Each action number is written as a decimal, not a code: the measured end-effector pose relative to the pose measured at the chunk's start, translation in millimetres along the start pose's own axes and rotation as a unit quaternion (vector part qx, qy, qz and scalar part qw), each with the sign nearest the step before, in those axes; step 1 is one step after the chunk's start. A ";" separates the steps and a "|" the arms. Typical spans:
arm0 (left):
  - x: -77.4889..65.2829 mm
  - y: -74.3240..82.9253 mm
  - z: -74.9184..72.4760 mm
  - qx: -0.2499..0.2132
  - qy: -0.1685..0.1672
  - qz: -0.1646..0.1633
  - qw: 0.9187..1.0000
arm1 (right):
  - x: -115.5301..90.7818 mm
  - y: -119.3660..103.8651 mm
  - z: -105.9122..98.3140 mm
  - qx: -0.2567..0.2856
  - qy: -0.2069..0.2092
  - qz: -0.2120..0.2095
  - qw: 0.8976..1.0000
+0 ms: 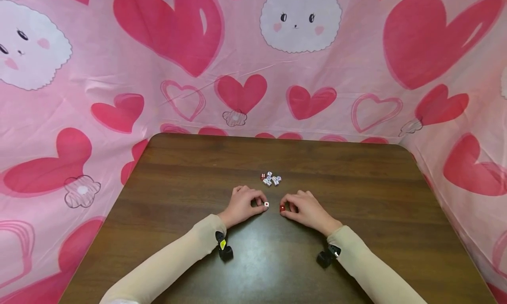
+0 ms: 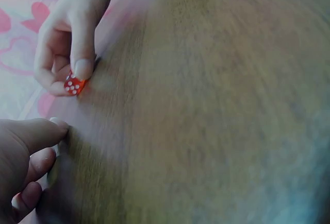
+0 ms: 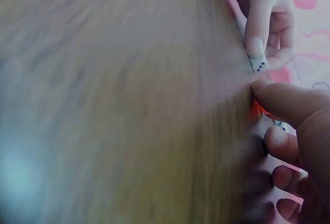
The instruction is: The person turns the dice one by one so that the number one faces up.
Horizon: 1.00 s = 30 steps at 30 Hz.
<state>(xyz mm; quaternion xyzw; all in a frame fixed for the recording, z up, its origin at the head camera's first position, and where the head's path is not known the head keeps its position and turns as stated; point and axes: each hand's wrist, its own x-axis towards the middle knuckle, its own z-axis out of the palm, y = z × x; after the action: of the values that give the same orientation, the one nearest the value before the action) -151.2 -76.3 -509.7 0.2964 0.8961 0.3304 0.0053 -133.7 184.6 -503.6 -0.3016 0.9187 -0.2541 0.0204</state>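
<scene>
L hand (image 1: pixel 242 206) pinches white die (image 1: pixel 266 204), R hand (image 1: pixel 312 211) red die (image 1: pixel 282 208), narrow grips, nr ctr of desk (image 1: pixel 178 172); other dice (image 1: pixel 269 178) twd far edge. Head cam shows white die's red pip (image 1: pixel 266 204); R wrist cam, dark pips (image 3: pixel 261 66).

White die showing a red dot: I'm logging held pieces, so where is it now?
In the head view, the white die is pinched in the left-hand grip, left of the red die in the right-hand grip and below the dice cluster.
</scene>
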 end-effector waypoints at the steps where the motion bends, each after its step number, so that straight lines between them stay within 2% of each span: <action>1: -0.4 -0.2 0.6 -0.002 0.001 -0.001 1.000 | 1.6 -0.7 1.0 0.001 -0.001 -0.003 1.000; 10: -1.4 -0.3 7.2 -0.004 0.003 0.001 1.000 | 14.2 -9.7 9.5 -0.003 -0.003 -0.009 1.000; 16: -1.2 0.6 8.4 -0.004 0.001 -0.011 1.000 | 16.4 -12.3 11.2 -0.005 0.001 -0.008 1.000; 30: -3.5 -0.3 7.4 -0.004 0.005 -0.006 1.000 | 18.2 -12.3 13.8 -0.006 0.013 -0.012 1.000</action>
<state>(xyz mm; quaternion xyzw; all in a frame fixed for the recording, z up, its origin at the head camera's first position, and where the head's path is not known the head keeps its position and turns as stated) -147.0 -74.0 -516.4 0.2894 0.8967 0.3350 0.0036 -139.3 159.6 -507.6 -0.3091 0.9168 -0.2529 0.0034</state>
